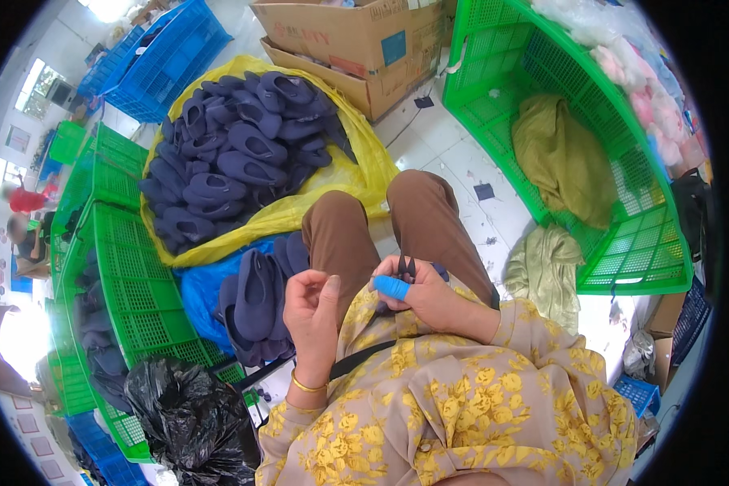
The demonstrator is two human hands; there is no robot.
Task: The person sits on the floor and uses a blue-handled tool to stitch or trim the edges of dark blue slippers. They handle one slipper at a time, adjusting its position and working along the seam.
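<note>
My right hand (433, 298) is closed around small dark thread snips (407, 267), their two pointed tips sticking up past the fingers. A blue wrap (391, 287) covers that hand's thumb. To its left, above my lap, my left hand (309, 312) has its fingers curled, with thumb and forefinger close together; anything pinched there is too small to make out. Dark navy slippers (253, 296) lie beside my left hand, on blue plastic (198, 283). A bit of dark navy material (441, 271) shows behind my right hand, mostly hidden.
Navy slippers (243, 142) fill a yellow sack (364, 174) beyond my knees. Green crates (150, 279) and a black plastic bag (190, 413) stand at left. Cardboard boxes (373, 49) are ahead. Another green crate (632, 267) at right contains olive cloth (563, 158).
</note>
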